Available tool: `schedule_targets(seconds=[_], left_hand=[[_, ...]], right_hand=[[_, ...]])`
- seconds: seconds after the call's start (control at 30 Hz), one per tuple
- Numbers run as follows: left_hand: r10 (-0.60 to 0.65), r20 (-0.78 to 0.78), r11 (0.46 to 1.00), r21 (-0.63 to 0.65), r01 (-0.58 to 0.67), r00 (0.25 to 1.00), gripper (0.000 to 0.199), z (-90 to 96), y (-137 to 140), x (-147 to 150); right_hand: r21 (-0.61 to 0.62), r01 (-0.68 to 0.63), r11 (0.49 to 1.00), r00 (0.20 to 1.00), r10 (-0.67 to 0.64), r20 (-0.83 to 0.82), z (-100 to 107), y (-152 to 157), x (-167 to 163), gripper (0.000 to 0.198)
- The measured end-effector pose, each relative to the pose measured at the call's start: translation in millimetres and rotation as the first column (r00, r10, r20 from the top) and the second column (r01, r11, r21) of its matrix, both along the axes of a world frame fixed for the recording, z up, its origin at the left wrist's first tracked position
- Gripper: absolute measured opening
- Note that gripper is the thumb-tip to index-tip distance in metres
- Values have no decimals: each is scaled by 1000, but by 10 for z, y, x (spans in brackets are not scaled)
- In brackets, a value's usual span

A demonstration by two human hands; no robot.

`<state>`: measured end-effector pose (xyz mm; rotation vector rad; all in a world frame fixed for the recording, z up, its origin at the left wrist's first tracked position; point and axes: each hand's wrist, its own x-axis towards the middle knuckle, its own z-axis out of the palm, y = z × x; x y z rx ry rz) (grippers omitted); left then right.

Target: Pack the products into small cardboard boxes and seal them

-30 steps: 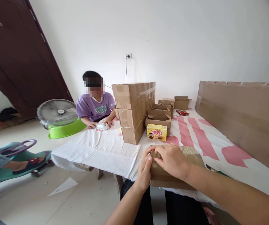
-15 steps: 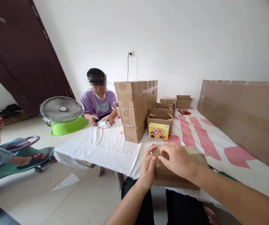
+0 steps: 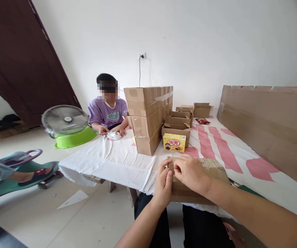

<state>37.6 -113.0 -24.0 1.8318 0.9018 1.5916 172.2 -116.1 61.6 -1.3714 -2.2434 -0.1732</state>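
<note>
A taped cardboard box (image 3: 214, 167) lies flat on the near edge of the table, in front of my lap. My left hand (image 3: 164, 182) grips the left end of this box, thumb against its side and fingers over the corner. My right hand (image 3: 192, 174) rests across the top near that same end, with its fingertips pinched together close to the left hand. What is between those fingertips is hidden. Just beyond the box stands a yellow snack box (image 3: 174, 143), leaning by an open carton (image 3: 184, 131).
Stacked sealed cartons (image 3: 144, 120) rise left of the open ones. A large cardboard panel (image 3: 262, 127) borders the right side; a red packet (image 3: 202, 121) lies farther back. Across the table (image 3: 96, 162), a person (image 3: 108, 110) handles a white object. A fan (image 3: 67, 119) stands left.
The fingers of my right hand have curled closer together and shifted slightly left on the box. My left hand stays at the box's end. The view has tilted slightly.
</note>
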Motion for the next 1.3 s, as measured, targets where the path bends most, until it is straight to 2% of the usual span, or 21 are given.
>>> schedule_targets(seconds=[0.1,0.27,0.53,0.67,0.97,1.17,1.3], left_hand=[[5,-11,1000,16,-5,1000,38,-10,-7,-12],[39,-34,999,19,-39,999,36,-59,4,-23],[42,-22,999,21,-42,999,34,-75,6,-14],[34,-39,999,18,-34,999,34,-49,15,-27],[46,-70,999,-5,-47,996,38,-7,22,-43],[54,-70,998,-15,-55,996,38,-9,27,-60],[40,-37,998,-36,-41,998,39,-23,31,-35]], right_hand=[[5,21,1000,999,-21,-36,-35,-3,29,17],[-20,-72,997,985,68,-156,-49,-73,46,16],[93,-36,995,998,41,-46,-141,-73,-76,17],[134,2,991,997,9,-81,-205,-26,-53,17],[136,-31,990,956,69,-283,-179,-12,188,17],[240,-44,970,930,127,-344,-85,-232,484,16],[213,-38,976,925,115,-362,-74,-357,584,11]])
